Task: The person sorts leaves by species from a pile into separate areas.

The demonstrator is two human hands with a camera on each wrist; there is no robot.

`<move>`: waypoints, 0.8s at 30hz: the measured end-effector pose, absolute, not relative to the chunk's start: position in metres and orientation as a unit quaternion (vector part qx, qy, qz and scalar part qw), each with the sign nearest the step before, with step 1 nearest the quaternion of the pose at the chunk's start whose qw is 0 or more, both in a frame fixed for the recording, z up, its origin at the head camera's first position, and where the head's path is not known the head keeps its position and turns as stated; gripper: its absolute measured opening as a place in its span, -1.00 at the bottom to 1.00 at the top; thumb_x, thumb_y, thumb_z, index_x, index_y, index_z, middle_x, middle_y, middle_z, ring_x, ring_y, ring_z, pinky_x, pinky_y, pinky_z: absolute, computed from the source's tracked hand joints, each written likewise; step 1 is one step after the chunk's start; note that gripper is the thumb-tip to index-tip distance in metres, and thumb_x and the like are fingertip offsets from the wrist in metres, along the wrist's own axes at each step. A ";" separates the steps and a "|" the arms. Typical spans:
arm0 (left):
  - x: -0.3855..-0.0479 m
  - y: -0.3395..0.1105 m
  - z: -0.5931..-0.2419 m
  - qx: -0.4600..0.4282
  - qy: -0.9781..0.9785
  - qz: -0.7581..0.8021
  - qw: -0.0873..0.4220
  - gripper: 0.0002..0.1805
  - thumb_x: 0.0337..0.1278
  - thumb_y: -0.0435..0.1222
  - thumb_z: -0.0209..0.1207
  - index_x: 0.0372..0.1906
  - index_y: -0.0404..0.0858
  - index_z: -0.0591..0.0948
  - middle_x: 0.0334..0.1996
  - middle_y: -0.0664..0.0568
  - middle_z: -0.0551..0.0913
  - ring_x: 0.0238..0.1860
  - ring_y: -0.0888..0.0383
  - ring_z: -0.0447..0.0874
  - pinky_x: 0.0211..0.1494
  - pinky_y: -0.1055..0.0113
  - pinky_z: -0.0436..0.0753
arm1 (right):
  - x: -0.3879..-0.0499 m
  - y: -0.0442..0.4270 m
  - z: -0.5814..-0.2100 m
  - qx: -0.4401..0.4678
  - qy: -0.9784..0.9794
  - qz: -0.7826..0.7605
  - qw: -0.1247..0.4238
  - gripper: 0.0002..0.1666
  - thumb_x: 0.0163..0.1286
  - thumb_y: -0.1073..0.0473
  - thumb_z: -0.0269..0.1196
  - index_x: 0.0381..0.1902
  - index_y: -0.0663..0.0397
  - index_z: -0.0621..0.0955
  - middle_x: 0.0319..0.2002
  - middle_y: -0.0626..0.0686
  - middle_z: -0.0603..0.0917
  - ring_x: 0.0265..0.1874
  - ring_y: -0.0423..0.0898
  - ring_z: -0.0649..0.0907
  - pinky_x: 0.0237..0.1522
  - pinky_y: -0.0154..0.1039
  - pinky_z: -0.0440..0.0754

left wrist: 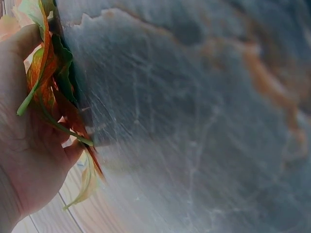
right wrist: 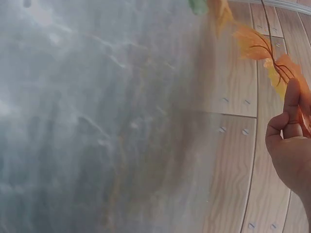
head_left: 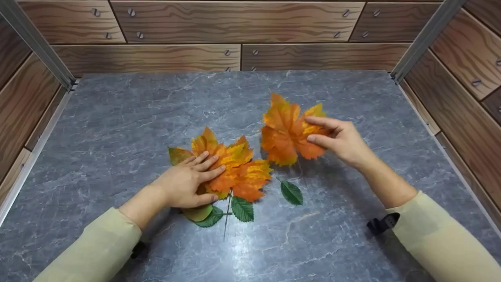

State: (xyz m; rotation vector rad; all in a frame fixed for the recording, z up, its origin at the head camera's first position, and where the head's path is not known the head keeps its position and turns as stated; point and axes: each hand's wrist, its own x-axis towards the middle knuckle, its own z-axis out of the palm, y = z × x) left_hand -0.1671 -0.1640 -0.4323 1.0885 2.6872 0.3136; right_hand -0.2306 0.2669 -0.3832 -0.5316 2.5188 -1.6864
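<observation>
In the head view, my right hand (head_left: 344,143) pinches an orange and yellow artificial maple leaf (head_left: 283,131) by its right edge, with thumb and fingers. The leaf is held above the table, and its thin dark stem (right wrist: 269,31) shows in the right wrist view. To the left, my left hand (head_left: 182,184) rests with spread fingers on a cluster of similar orange maple leaves (head_left: 244,168). A yellow-green leaf (head_left: 197,213) and green toothed leaves (head_left: 242,208) stick out below the cluster. The left wrist view shows the layered leaves (left wrist: 43,73) edge-on beside the hand.
A single green leaf (head_left: 292,193) lies on the grey marbled tabletop (head_left: 148,105) between the hands. Wood-patterned panels (head_left: 235,21) stand at the back and both sides, with metal posts (head_left: 426,39) at the corners.
</observation>
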 end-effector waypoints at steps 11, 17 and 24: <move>-0.166 -0.162 -0.433 0.366 0.917 0.112 0.116 -0.14 0.47 0.23 0.13 0.69 -0.05 0.25 0.69 -0.16 0.03 0.69 -0.25 -0.14 0.65 -0.23 0.03 | -0.252 0.281 -0.362 -0.152 0.750 -0.643 -0.021 -0.36 0.40 0.51 0.36 0.43 0.26 0.57 -0.04 0.03 0.78 -0.26 -0.17 0.74 -0.27 -0.37 0.75; -0.167 -0.162 -0.434 0.367 0.917 0.108 0.114 -0.14 0.47 0.24 0.13 0.69 -0.05 0.25 0.69 -0.15 0.04 0.69 -0.24 -0.13 0.64 -0.23 0.05 | -0.269 0.288 -0.354 -0.140 0.713 -0.686 -0.046 -0.42 0.41 0.57 0.31 0.37 0.28 0.63 0.02 0.02 0.78 -0.21 -0.17 0.73 -0.23 -0.42 0.71; -0.168 -0.165 -0.434 0.369 0.917 0.109 0.107 -0.14 0.47 0.24 0.12 0.68 -0.06 0.26 0.69 -0.16 0.06 0.69 -0.25 -0.11 0.63 -0.24 0.08 | -0.296 0.305 -0.350 -0.118 0.683 -0.718 -0.057 -0.47 0.43 0.56 0.29 0.32 0.24 0.67 -0.01 0.04 0.75 -0.19 -0.15 0.71 -0.20 -0.42 0.72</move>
